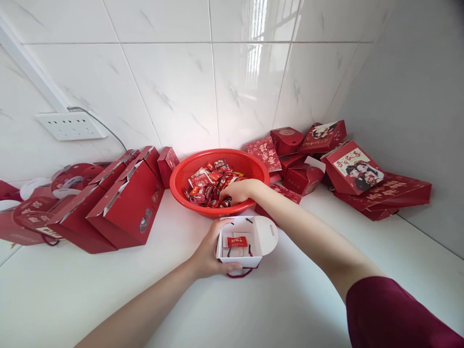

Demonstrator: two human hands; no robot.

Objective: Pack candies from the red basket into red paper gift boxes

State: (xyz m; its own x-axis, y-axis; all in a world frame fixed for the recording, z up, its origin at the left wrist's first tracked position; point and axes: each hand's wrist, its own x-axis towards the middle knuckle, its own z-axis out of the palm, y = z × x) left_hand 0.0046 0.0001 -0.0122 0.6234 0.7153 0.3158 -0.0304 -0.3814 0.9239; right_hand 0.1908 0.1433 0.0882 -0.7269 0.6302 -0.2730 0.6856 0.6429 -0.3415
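My left hand point(212, 251) is wrapped round the left side of a small gift box point(241, 262), thumb and fingers on its walls. The box is open at the top, white inside, with a rounded flap at its right and a dark red cord handle at the front. One red wrapped candy point(237, 241) lies inside it. Just behind the box is a red plastic basket point(181, 166) of wrapped candies point(203, 186). My right hand point(237, 191) reaches into the basket with fingers curled down among the candies; the fingertips are hidden.
Several red gift boxes point(123, 208) stand in rows on the left, with rounded-flap ones point(31, 212) beside them. More red boxes point(353, 166) are piled at the right, some with a printed couple. A socket strip point(70, 126) with a cable is on the tiled wall point(174, 87).
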